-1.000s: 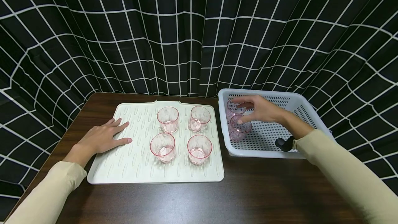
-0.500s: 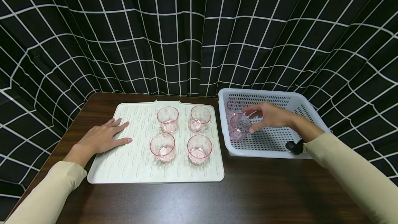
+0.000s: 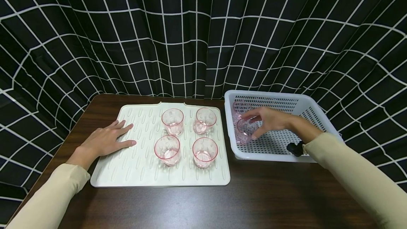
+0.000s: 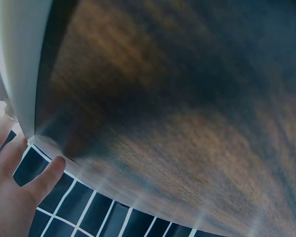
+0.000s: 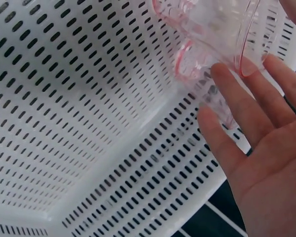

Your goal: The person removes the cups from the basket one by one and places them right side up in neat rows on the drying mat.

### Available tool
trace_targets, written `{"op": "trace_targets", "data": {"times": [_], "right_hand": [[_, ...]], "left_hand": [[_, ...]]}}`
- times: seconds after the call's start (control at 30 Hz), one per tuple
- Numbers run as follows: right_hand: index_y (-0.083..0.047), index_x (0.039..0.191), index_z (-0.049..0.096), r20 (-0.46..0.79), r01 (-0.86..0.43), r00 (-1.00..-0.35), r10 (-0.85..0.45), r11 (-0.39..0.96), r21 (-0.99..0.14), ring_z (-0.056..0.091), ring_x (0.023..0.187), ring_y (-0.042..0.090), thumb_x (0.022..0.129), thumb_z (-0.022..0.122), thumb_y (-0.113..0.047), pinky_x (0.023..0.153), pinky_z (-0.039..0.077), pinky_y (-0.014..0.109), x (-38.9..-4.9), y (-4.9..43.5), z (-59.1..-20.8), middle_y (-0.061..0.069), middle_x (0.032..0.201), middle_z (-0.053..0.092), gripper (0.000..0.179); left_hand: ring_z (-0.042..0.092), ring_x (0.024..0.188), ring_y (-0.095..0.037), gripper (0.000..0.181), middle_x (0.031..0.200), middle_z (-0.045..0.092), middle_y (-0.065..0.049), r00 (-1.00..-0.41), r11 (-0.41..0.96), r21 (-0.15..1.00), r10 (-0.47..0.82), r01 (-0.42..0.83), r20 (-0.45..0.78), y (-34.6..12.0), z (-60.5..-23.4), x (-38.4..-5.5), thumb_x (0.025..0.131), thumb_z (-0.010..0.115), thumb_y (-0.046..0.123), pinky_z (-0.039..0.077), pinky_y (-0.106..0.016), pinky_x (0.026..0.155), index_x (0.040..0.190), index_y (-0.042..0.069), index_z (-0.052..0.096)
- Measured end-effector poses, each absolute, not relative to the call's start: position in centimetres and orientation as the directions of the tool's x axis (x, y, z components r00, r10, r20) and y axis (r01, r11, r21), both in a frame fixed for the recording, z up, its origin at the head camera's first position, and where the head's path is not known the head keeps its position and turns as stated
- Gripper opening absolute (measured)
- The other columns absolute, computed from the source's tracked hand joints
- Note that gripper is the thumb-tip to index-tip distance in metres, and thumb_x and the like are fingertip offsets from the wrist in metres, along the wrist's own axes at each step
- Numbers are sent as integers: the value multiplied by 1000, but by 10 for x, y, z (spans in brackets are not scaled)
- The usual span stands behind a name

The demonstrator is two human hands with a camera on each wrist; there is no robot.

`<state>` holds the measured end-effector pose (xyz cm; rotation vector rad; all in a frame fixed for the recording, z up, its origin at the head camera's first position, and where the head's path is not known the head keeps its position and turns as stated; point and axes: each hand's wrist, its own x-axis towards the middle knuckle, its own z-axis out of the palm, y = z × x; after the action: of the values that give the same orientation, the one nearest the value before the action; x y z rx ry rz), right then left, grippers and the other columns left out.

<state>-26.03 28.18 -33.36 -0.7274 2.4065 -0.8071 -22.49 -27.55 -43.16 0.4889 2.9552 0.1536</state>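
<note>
My left hand (image 3: 105,142) lies flat with fingers spread on the left side of a white ridged drying mat (image 3: 143,172). Farther right on that mat stand several clear tumblers with pink rims, among them a front right tumbler (image 3: 204,153). My right hand (image 3: 268,119) reaches into a white perforated basket (image 3: 305,147), its thumb and fingers set around the rim of a pink-tinted glass (image 3: 247,135). In the right wrist view the glass (image 5: 212,27) is between fingers and thumb, and the thumb is mostly cut off at the frame's corner.
Another pink-rimmed glass (image 3: 240,106) stands behind in the basket's left end. Both mat and basket rest on a dark brown wooden table (image 3: 190,207). A black curtain (image 3: 203,45) with a white grid surrounds the table's back and sides.
My right hand first drew back to the right, then came left again around the front glass in the basket. My left hand and the tumblers on the mat have stayed put.
</note>
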Motion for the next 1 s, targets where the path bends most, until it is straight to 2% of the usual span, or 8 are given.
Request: {"op": "trace_targets", "data": {"times": [0.27,0.6,0.83,1.0], "right_hand": [[3,144,47,-343,-303,-717,-606,715,-630,47,131,48,72,90,-13,105,40,59,-259,270,-331,25,147,46,86],[5,144,46,-344,-294,-712,-613,704,-647,45,131,51,73,89,-10,103,42,58,-260,270,-333,28,149,40,84],[4,146,45,-312,-350,-717,-623,709,-613,45,133,47,74,89,-14,108,35,60,-258,271,-333,25,149,43,87],[2,145,46,-276,-382,-728,-628,706,-596,50,129,45,74,89,-17,105,40,59,-256,272,-328,23,146,48,85]], "left_hand": [[25,143,-51,92,156,33,-26,-938,942,123,325,311,-120,-276,-433,-226,88,40,80,34,-71,100,151,12,43],[25,143,-51,92,155,32,-27,-941,945,126,316,301,-122,-275,-432,-225,88,41,79,32,-72,101,151,12,43],[24,143,-52,93,155,32,-28,-942,946,142,309,291,-129,-275,-431,-224,88,42,79,30,-74,101,151,11,42],[25,143,-52,93,155,32,-28,-942,946,133,312,296,-123,-275,-432,-224,88,41,80,32,-72,101,151,11,42]]}}
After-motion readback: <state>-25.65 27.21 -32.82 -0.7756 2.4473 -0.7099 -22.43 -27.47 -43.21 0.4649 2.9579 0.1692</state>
